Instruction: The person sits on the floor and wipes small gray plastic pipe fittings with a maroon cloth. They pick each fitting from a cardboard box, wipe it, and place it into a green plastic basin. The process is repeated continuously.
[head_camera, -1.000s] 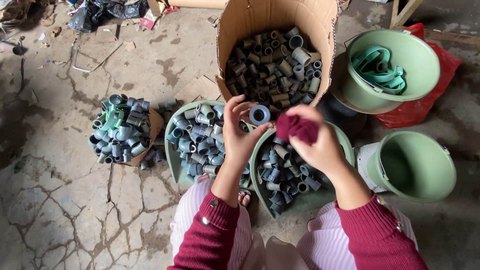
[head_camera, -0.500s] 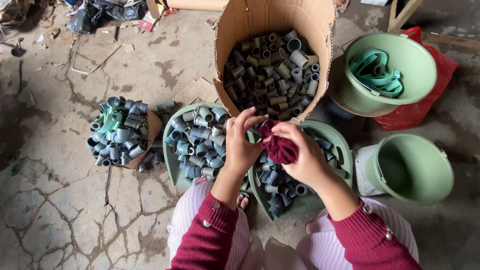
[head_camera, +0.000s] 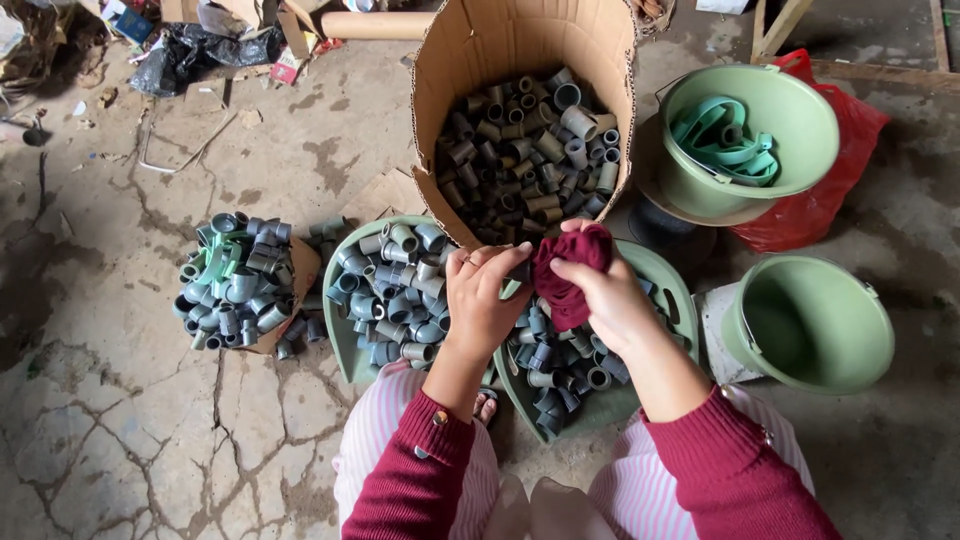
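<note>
Seated on the cracked concrete floor (head_camera: 110, 440), a person wipes a short grey plastic pipe piece (head_camera: 519, 271), its axis unclear, over two green basins (head_camera: 345, 335): left hand (head_camera: 485, 305) clenched on it, right hand (head_camera: 610, 295) gripping a maroon cloth (head_camera: 566, 270). Beyond, a cardboard box (head_camera: 450, 70) looks well stocked; much seems left.

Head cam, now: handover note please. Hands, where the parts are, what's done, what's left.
Left hand: pinches a small grey pipe piece against the cloth.
Right hand: grips a dark red cloth bunched over that piece.
Parts: cardboard box full of pieces; two green trays under the hands hold more; a pile sits further left.
Done: trays partly filled.
Left: the box is far from empty.
</note>
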